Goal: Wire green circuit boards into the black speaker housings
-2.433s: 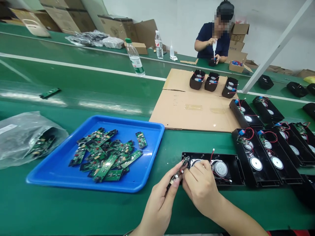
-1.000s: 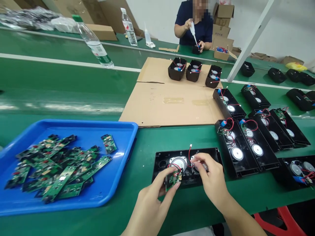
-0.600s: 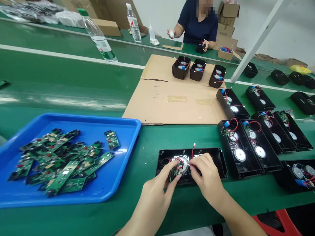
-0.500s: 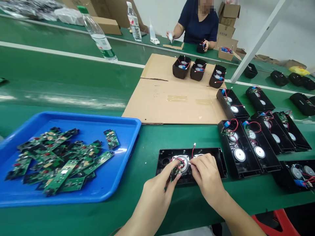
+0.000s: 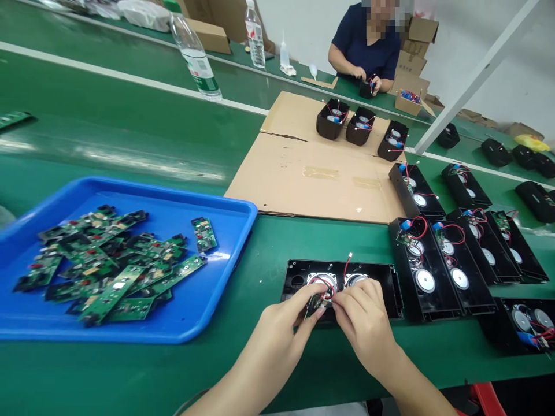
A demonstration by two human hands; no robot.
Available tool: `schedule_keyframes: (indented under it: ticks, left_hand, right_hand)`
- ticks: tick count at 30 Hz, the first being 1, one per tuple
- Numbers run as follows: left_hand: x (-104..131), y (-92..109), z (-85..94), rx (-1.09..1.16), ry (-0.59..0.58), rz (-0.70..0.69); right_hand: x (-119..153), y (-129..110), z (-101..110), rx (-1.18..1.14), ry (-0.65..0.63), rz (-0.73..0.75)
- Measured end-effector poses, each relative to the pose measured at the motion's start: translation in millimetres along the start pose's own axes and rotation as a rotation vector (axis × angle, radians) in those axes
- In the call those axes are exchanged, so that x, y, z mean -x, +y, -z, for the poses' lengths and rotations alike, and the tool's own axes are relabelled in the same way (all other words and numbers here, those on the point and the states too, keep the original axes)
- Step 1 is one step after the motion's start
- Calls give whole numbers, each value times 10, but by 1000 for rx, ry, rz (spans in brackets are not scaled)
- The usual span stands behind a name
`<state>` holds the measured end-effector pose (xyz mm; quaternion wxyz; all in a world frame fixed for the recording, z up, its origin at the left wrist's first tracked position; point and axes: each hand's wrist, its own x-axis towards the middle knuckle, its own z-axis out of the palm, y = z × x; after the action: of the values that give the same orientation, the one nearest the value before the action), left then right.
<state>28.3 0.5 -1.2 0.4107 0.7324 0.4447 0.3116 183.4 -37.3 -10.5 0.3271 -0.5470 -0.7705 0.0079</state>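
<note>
The left hand (image 5: 281,325) pinches the board (image 5: 318,302) over the case (image 5: 387,292), seemingly steadying it for the right hand (image 5: 365,319), whose bunched fingertips hide any grip.

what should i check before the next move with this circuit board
1. Circuit board gripped: ok, held in the left hand.
2. Right hand close to the board: ok.
3. Connection at the fingertips fully seated: cannot tell, the fingers hide it.
4. Black housing open side up: ok, below the hands.
5. Upright red lead plugged in: not ok, its white connector is free.
</note>
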Motion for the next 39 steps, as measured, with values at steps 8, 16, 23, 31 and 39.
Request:
schedule_keyframes:
  ticks: [8, 16, 23, 31, 39]
  left_hand:
    - [-47, 42, 26, 90, -77, 19]
    - [-21, 19, 75, 120, -157, -34]
    - [-4, 36, 57, 133, -123, -45]
    - [25, 47, 70, 79, 18, 99]
    - [84, 18, -44, -152, 124, -20]
  right_hand:
    - [0, -29, -8, 67, 5, 68]
    - [-18, 86, 70, -151, -150, -49]
    - [-56, 64, 47, -168, -125, -60]
    - [-187, 193, 61, -138, -14, -365]
    - [-207, 237, -44, 69, 7, -294]
